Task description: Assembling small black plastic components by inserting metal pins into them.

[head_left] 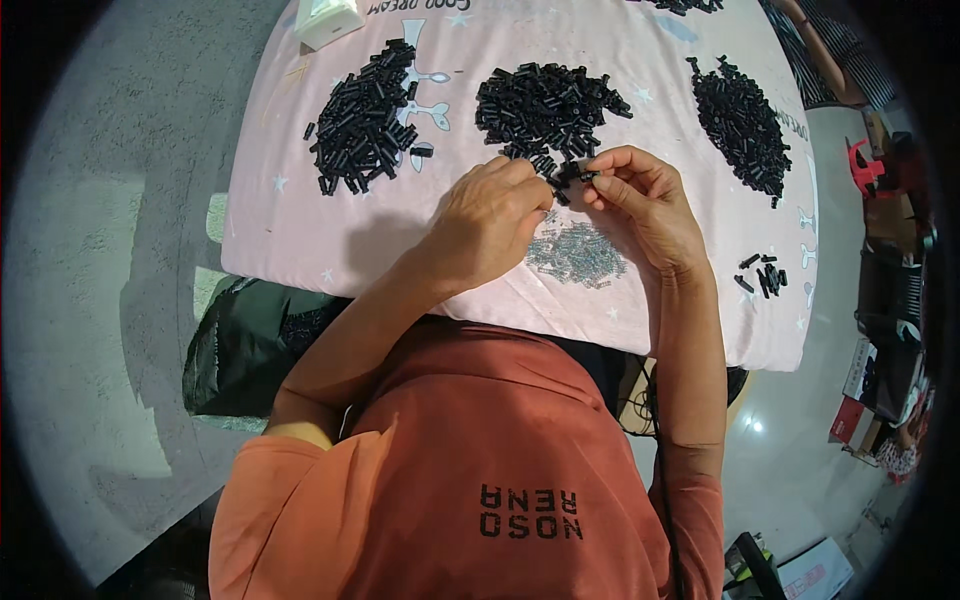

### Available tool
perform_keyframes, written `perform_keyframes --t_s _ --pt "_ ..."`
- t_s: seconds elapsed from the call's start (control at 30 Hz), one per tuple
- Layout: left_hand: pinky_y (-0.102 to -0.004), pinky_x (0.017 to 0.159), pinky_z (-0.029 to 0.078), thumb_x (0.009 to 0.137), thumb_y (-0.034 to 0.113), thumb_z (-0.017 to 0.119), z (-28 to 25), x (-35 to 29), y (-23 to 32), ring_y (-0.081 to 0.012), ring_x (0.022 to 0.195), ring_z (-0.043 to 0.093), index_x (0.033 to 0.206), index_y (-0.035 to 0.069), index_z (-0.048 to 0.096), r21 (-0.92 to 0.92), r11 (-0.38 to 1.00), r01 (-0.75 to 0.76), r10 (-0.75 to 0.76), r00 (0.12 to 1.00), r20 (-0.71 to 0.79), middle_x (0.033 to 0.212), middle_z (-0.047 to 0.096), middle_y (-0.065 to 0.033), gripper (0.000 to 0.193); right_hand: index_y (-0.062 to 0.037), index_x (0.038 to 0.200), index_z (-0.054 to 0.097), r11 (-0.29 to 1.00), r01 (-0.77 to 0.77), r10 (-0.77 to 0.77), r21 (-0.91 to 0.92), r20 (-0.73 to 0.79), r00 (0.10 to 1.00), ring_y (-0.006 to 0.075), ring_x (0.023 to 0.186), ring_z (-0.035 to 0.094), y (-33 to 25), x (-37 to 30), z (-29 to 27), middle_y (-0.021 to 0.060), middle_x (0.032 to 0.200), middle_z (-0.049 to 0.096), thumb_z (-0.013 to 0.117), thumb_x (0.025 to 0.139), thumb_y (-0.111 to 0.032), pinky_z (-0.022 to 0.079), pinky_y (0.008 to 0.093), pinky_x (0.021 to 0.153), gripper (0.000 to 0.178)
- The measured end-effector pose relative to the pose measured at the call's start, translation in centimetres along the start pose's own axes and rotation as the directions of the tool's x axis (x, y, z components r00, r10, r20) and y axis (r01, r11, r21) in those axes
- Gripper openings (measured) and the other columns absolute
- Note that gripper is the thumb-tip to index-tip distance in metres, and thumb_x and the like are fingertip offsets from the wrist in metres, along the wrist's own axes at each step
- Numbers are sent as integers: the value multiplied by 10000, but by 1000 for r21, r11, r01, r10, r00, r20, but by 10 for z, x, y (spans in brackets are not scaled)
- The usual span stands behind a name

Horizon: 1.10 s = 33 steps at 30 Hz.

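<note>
My left hand (490, 215) is closed, its fingertips curled down at the near edge of a pile of small black cylindrical parts (540, 100). Whatever it may hold is hidden behind the fingers. Between thumb and fingers, my right hand (648, 205) pinches a small black part (587, 177), just beside that pile. Below both hands lies a heap of small silvery springs (578, 255). More black cylindrical parts (365, 125) form a pile to the left. A third pile, of slimmer black pieces (742, 130), lies at the right, with a few loose black pieces (766, 278) nearer me.
A pale pink patterned cloth (300, 225) covers the table. At its far left corner stands a white box (328, 20). Another person's arm (825, 55) shows at the far right. A dark green bag (240, 350) sits below the table's left edge; boxes line the right side.
</note>
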<state>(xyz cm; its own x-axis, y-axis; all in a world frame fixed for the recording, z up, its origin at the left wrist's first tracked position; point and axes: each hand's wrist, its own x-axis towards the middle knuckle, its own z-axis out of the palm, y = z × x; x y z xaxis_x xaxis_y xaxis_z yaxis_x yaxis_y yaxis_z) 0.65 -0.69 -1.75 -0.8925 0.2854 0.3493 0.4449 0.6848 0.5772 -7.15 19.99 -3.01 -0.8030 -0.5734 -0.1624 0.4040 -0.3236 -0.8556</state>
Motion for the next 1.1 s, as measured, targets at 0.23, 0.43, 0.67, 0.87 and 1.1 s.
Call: perform_keyframes --t_s 0.23,0.43,0.67,0.87,1.1 --pt "-413 755 455 781 -23 665 5 4 6 -308 836 568 842 36 631 125 992 36 -40 999 29 838 564 -102 91 49 1028 672 1000 7 -7 11 25 1000 115 742 623 0 -1 1 90 834 684 651 922 33 539 249 733 109" --pt "-421 757 434 789 -6 643 2 10 13 -306 835 567 816 49 630 255 966 42 -71 992 107 833 567 -102 63 53 1034 672 1000 3 -2 -27 27 1000 121 754 643 2 0 0 94 840 690 650 924 34 553 257 740 114" --pt "-433 751 426 810 -27 615 7 8 6 -318 829 565 856 40 586 221 975 34 -57 993 100 839 556 -122 87 58 1045 665 1000 6 -7 12 37 999 124 744 640 5 1 -3 102 843 692 652 928 28 550 254 727 121" --pt "-424 704 455 861 -65 586 1 10 5 -339 784 578 905 -4 544 -119 991 64 -73 994 -77 835 562 -149 86 63 1040 662 1000 -3 2 4 49 999 126 737 640 4 1 -3 104 839 690 649 938 10 545 246 713 115" --pt "-399 675 475 889 -51 589 0 16 12 -327 747 600 932 -13 533 -191 978 78 -93 993 -70 821 582 -165 80 55 1047 668 998 -21 25 -59 70 997 128 751 663 1 1 -2 102 857 698 651 942 -5 552 232 712 122"
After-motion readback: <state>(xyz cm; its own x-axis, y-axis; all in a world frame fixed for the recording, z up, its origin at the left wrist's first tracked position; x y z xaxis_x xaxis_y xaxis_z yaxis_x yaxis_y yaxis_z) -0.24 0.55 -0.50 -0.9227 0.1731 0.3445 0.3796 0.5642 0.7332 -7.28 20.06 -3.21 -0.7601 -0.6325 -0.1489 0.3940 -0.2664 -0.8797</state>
